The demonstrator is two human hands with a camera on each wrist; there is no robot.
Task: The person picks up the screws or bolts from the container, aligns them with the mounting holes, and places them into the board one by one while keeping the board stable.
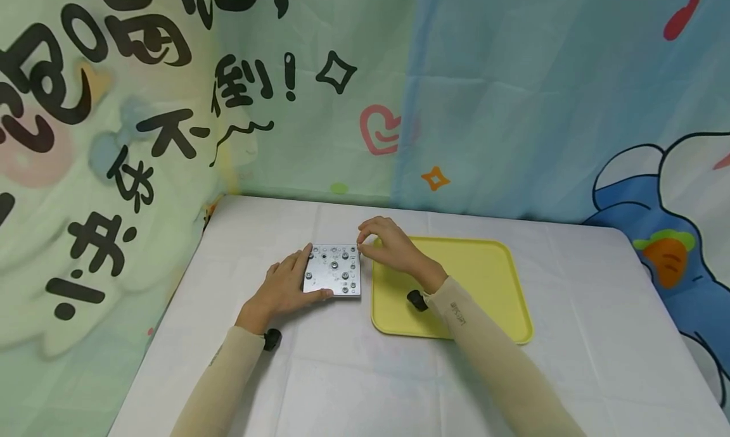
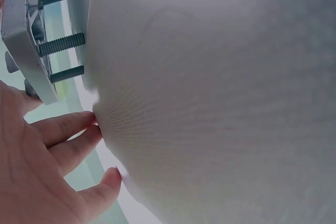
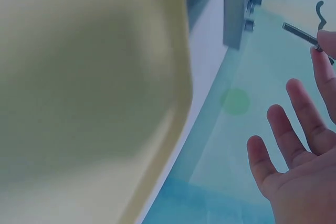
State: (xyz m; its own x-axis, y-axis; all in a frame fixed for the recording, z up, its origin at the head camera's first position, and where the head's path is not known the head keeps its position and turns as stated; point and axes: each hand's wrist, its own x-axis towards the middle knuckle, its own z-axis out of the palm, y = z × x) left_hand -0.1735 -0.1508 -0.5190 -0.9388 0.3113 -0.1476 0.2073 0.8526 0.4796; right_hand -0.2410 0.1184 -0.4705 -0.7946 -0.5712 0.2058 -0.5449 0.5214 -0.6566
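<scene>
A square silver metal plate (image 1: 325,277) fitted with several bolts lies on the white table. My left hand (image 1: 288,288) grips it at the left side, thumb along the near edge and index finger by the far left corner. Threaded bolt shanks (image 2: 62,44) stick out under the plate in the left wrist view, and the other left fingertips touch the cloth. Over the plate's far right corner, my right hand (image 1: 390,244) pinches a thin metal rod (image 3: 300,33) between thumb and index finger. Its other fingers spread apart in the right wrist view.
A yellow tray (image 1: 485,285) lies to the right of the plate, partly under the right forearm. White cloth (image 1: 342,373) covers the table. Printed curtains (image 1: 485,107) hang close behind and along the left side.
</scene>
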